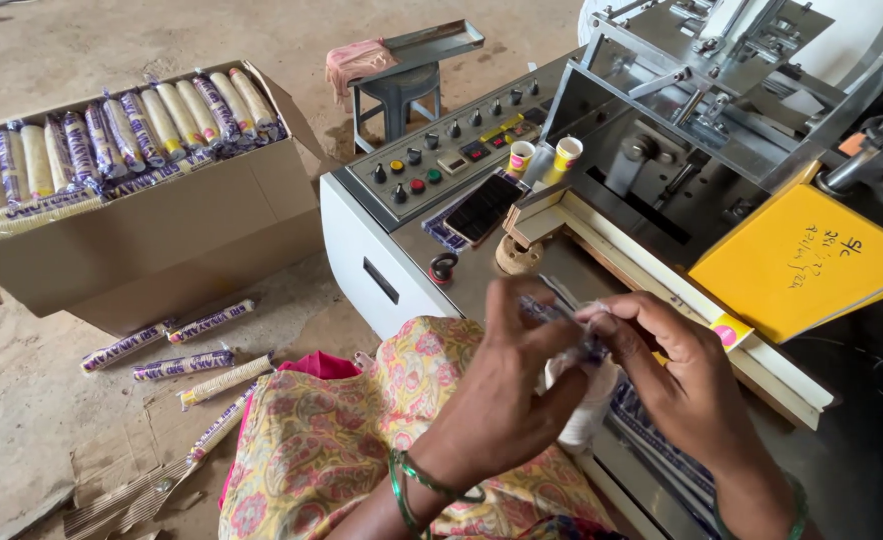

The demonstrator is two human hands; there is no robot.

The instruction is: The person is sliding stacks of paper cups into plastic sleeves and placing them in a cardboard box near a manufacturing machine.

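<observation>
Both hands meet in front of the person, just over the edge of the machine (602,170). The left hand (507,385) and the right hand (667,375) pinch the top of a thin clear bag (582,335). The fingers are closed tight on it. White cups (582,410) hang in the bag, below the hands and partly hidden.

The bag looks thin and slippery. If the fingers let go, I think the cups may drop onto the lap or the floor. If the hands pull too hard, the bag may tear.

Two small cups (545,157) stand near the buttons (432,160). A bump could knock them over. A box (142,215) full of packed rolls sits on the left. More rolls (187,350) lie on the floor and could get stepped on.
</observation>
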